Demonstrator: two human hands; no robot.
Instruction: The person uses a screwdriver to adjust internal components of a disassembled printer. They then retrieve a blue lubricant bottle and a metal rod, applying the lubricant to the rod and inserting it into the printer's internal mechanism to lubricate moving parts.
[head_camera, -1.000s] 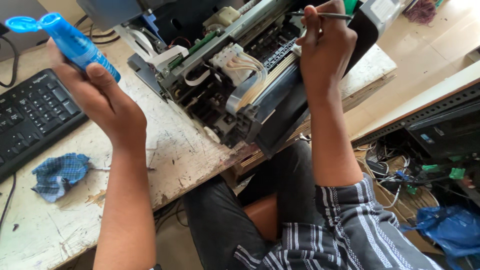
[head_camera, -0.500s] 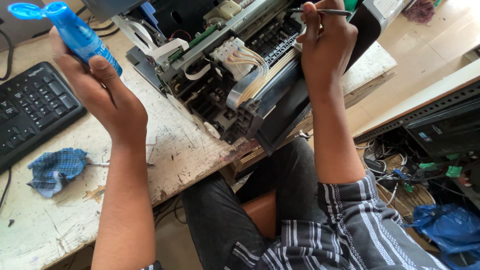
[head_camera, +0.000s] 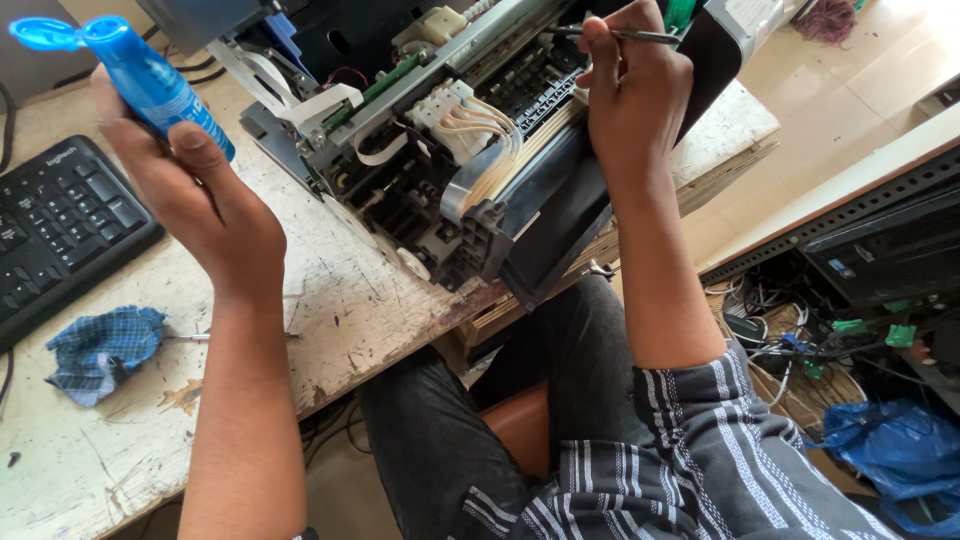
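left hand (head_camera: 200, 200) clamped on light, squeezy blue bottle (head_camera: 150, 80), right hand (head_camera: 630, 90) pinching thin stiff tool (head_camera: 625, 35) over opened printer (head_camera: 470, 150)

A single head-worn camera looks steeply down from close above, facing the worn white surface (head_camera: 340, 310), the person's lap, and the floor beyond.

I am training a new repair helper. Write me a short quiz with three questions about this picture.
1. True or false: the blue bottle's cap is flipped open.
2. Which hand holds the thin tool? A left, B right.
3. What lies on the table below the keyboard?

Key: 1 true. 2 B, the right hand, over the opened printer; the left hand grips the bottle. 3 A blue cloth.
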